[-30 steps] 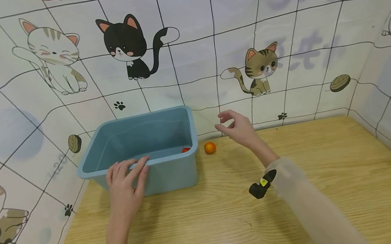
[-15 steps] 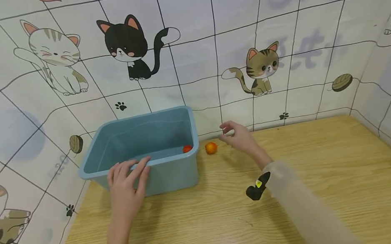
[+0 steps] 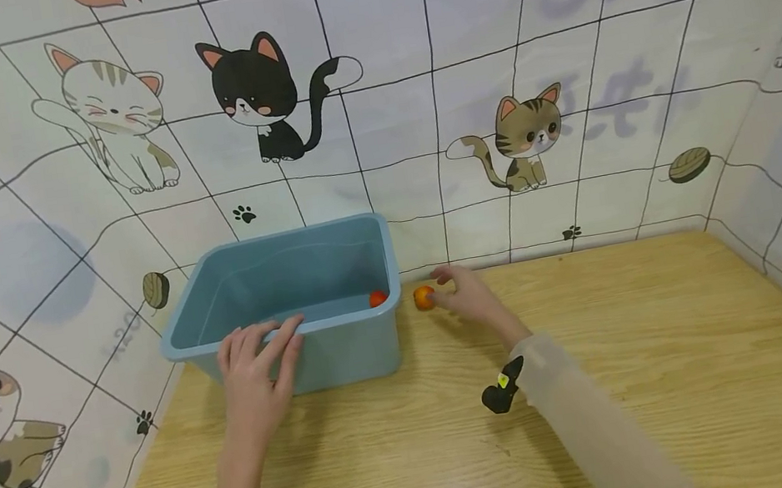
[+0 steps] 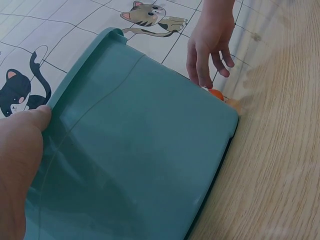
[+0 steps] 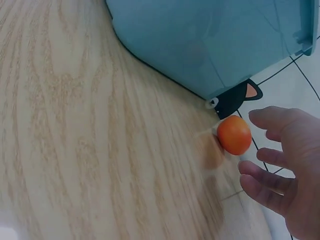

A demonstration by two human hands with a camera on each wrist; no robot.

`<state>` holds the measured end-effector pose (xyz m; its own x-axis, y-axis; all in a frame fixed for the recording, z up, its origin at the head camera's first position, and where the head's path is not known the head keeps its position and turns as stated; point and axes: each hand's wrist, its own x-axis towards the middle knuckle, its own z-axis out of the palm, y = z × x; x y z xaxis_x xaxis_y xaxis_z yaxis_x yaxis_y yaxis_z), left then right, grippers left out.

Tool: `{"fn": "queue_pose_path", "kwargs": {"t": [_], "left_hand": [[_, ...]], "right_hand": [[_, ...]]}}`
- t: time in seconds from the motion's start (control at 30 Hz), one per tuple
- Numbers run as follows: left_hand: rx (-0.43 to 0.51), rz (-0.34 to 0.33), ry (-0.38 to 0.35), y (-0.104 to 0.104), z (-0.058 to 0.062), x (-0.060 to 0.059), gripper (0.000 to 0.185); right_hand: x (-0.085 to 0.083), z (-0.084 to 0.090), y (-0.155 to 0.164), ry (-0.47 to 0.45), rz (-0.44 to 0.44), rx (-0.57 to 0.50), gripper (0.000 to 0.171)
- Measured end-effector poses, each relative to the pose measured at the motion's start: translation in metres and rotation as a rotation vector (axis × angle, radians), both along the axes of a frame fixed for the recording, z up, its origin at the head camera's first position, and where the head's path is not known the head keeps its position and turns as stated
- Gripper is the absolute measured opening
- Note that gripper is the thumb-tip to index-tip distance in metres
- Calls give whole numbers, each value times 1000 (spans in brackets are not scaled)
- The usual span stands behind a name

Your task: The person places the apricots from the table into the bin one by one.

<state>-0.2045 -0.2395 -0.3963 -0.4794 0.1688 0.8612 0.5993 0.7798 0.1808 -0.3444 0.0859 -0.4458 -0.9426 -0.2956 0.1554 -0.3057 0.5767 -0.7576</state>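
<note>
A blue plastic bin (image 3: 346, 352) stands against the back wall on the left. My left hand (image 3: 256, 382) grips its front rim, fingers over the edge; in the left wrist view a digit (image 4: 40, 117) lies on the rim. To the right of the bin, on the table, sits a small round orange-red fruit (image 5: 234, 135), smooth like a small tomato. My right hand (image 3: 471, 299) is beside it with fingers spread and slightly bent; the right wrist view shows a gap between fingertips and fruit. A similar red fruit (image 3: 378, 299) lies inside the bin, partly hidden by the rim.
The wooden table (image 3: 605, 355) runs up to walls covered in cat-patterned sheeting (image 3: 389, 126). The bin's right wall is close to the fruit on the table. Black camera mounts (image 3: 500, 392) are on both wrists.
My right hand has moved down and left to the orange-red fruit. The left hand stays on the bin's rim. The view has shifted slightly.
</note>
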Motion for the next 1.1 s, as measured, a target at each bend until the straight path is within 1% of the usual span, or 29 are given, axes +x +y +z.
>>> {"fn": "queue_pose_path", "kwargs": {"t": [0.13,0.4,0.53,0.7,0.87,1.0,1.1], "left_hand": [[-1,2,-4,0,-1,1,40],[-7,19,-46,-2,-5,3,42],[-11,20,-51,-2,-5,2,40],[-14,20,-50,-2,-5,2,38],[-15,20,-54,-3,-5,1,39],[-15,21,-55,-2,-4,1,39],[-14,23,-50,-3,-4,1,39]], "right_hand": [[-1,-4,-7,6,4,10,50],[-3,-16,-14,52,17,14,52],[-2,-17,-14,66,22,8,51],[0,-14,-16,78,23,34,48],[2,-12,-18,54,12,41,42],[1,-16,-20,21,-2,48,36],[0,-18,-21,1,-14,52,35]]}}
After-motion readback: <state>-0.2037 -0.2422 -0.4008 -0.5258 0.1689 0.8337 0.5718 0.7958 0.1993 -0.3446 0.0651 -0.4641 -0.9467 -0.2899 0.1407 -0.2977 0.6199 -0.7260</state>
